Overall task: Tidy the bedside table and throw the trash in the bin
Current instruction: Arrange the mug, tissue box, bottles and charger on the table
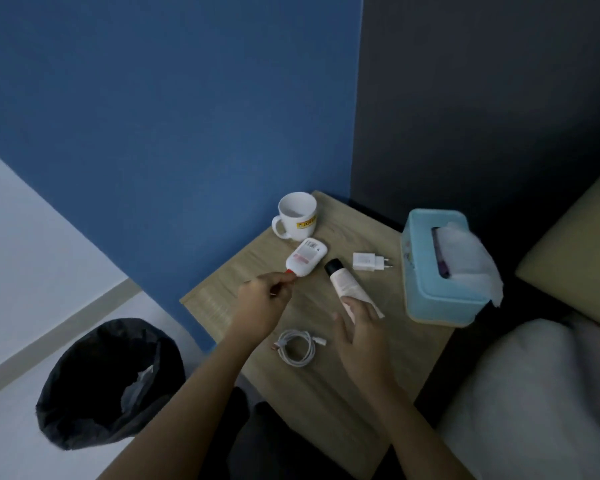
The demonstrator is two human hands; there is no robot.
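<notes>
Left hand [262, 299] pinches the red cap of the flat white plastic bottle [306, 262] lying on the light wooden desk [222, 296]. Right hand [359, 332], fingers spread and loose, covers the crimped end of the pale black-capped tube [343, 282]. The black-lined round bin [108, 382] sits left on the floor, its contents too dim to identify.

A pale wood-grain bedside table [222, 299] carries a white ceramic mug [297, 215], upright at 11 o'clock. Just below it lies a flat white bottle with a red cap [305, 260]; at 3 o'clock of that, a pink tube with a black cap [343, 284]. A black-lined round bin [111, 382] stands at 8 o'clock on the floor.
</notes>
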